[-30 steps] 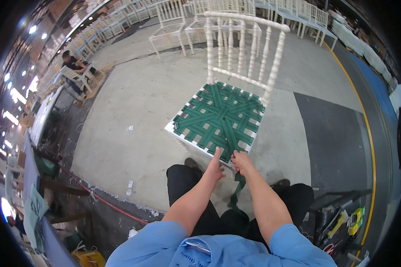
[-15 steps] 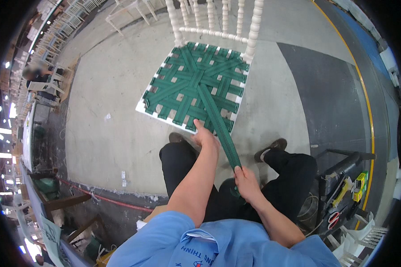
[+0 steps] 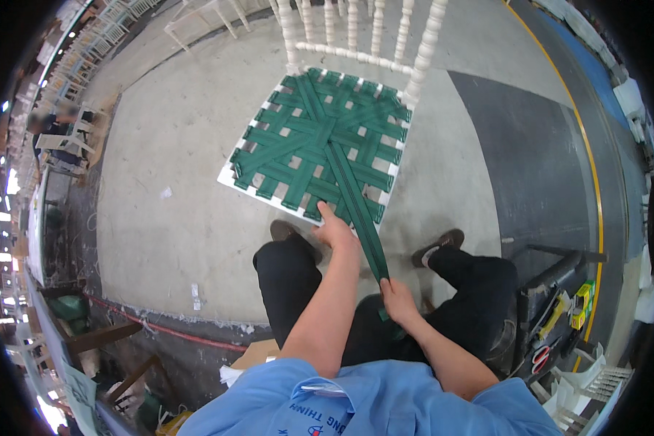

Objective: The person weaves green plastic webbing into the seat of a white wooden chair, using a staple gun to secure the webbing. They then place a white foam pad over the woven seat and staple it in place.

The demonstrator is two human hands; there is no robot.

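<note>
In front of me stands a white chair [image 3: 414, 83] with beaded back spindles and a seat of woven green webbing [image 3: 298, 174]. Diagonal bands cross over the weave and meet near the middle of the seat. From there a loose webbing strap [image 3: 356, 200] runs over the near edge toward me, pulled straight. My right hand [image 3: 400, 301] is closed on this strap, whose short end hangs below the fist. My left hand [image 3: 334, 227] grips the near edge of the seat frame, thumb on top; its other fingers are hidden beneath.
Right of my knee, a dark stand [image 3: 534, 309] carries red-handled scissors [image 3: 540, 359], a yellow tool and a yellow-green box [image 3: 583, 305]. White chairs [image 3: 588, 385] lie at the lower right. A red hose [image 3: 167, 330] crosses the floor at left. People sit at the far left.
The chair has turned slightly and its back has shifted right. My right hand has moved slightly down with the strap, which has twisted or folded narrower. My left hand keeps its hold.
</note>
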